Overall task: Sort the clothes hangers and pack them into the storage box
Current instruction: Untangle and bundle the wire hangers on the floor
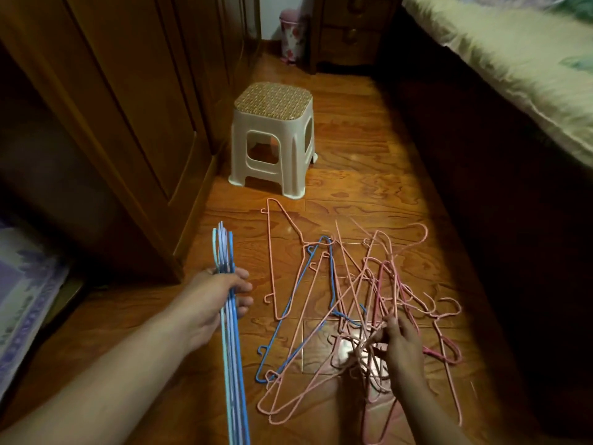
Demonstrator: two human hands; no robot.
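Observation:
My left hand point(221, 300) grips a stacked bundle of blue hangers point(236, 374), held edge-on and pointing away from me over the floor. To the right, a tangled pile of pink hangers point(362, 303) lies on the wooden floor, with one blue hanger point(290, 311) mixed into it. My right hand point(402, 345) reaches into the near part of the pile, its fingers pinching pink wire hangers. A single pink hanger point(279, 226) lies at the pile's far left. No storage box is in view.
A beige plastic stool point(272, 139) stands on the floor beyond the hangers. A wooden wardrobe point(122, 107) runs along the left, a bed point(513, 65) along the right. A nightstand point(349, 33) and a pink bin point(292, 36) stand at the far end. A patterned cloth point(22, 290) lies at left.

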